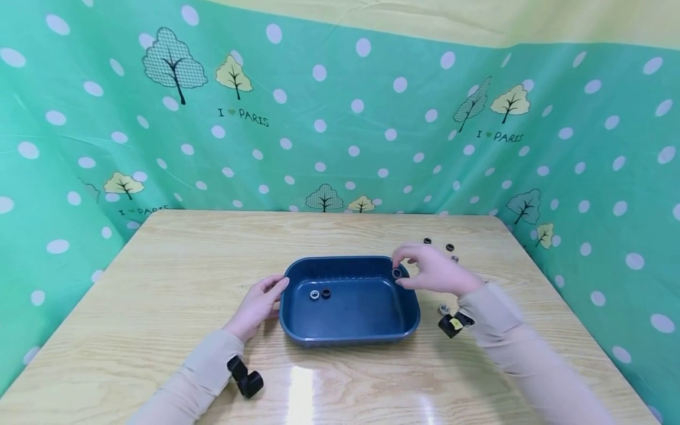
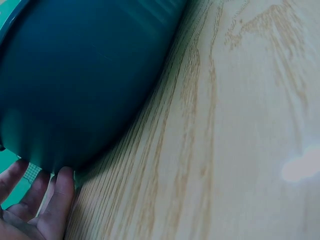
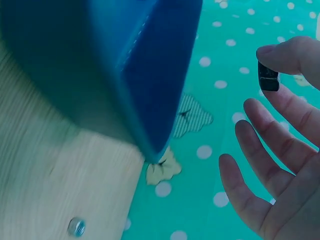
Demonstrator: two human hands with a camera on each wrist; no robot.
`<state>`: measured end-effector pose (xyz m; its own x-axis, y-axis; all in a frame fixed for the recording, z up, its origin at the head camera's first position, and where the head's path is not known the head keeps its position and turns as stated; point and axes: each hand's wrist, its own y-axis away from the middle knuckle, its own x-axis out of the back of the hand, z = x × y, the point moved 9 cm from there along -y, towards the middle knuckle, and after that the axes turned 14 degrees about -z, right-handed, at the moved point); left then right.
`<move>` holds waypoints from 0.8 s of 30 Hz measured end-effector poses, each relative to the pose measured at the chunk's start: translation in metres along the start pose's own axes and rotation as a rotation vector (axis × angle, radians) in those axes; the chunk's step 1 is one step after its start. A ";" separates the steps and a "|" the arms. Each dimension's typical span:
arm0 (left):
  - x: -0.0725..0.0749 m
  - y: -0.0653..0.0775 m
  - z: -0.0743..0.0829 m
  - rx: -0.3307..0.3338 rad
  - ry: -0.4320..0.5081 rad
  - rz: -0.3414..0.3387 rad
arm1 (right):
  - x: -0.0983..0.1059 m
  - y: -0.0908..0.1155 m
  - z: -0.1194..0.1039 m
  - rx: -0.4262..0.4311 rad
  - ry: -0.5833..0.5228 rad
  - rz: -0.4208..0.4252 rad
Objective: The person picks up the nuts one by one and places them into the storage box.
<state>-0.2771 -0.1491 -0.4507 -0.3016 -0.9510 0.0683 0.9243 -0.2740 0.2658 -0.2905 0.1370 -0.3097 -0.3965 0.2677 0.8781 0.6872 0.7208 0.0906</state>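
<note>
A dark blue plastic basin (image 1: 347, 339) sits on the wooden table. My left hand (image 1: 260, 306) holds its left end at the rim; in the left wrist view, fingertips (image 2: 64, 175) touch the outer wall. Over the basin's right back corner, my right hand (image 1: 432, 268) pinches a dark nut (image 3: 269, 76) between thumb and index finger, the other fingers spread apart. Inside the basin, left of its middle, a silver nut (image 1: 314, 294) lies beside a black nut (image 1: 326, 293).
Right of the basin, a silver nut (image 1: 444, 309) lies near my right wrist. Farther back are several more nuts, including dark ones (image 1: 427, 241) (image 1: 450, 247). A green dotted curtain (image 1: 340, 118) hangs behind and along the sides of the table (image 1: 186, 283).
</note>
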 end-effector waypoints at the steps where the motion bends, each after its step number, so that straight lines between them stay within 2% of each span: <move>1: 0.000 0.000 0.000 -0.001 -0.001 0.000 | 0.000 -0.002 -0.003 0.007 -0.004 -0.004; 8: 0.000 -0.001 0.000 -0.005 0.002 0.005 | 0.000 -0.013 -0.020 0.033 0.008 -0.010; 24: -0.002 0.002 0.002 0.003 -0.023 0.007 | -0.008 -0.036 -0.038 0.072 -0.014 -0.005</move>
<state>-0.2747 -0.1477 -0.4483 -0.3008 -0.9492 0.0926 0.9256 -0.2671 0.2682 -0.2893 0.0850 -0.3020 -0.4084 0.2723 0.8712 0.6398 0.7662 0.0605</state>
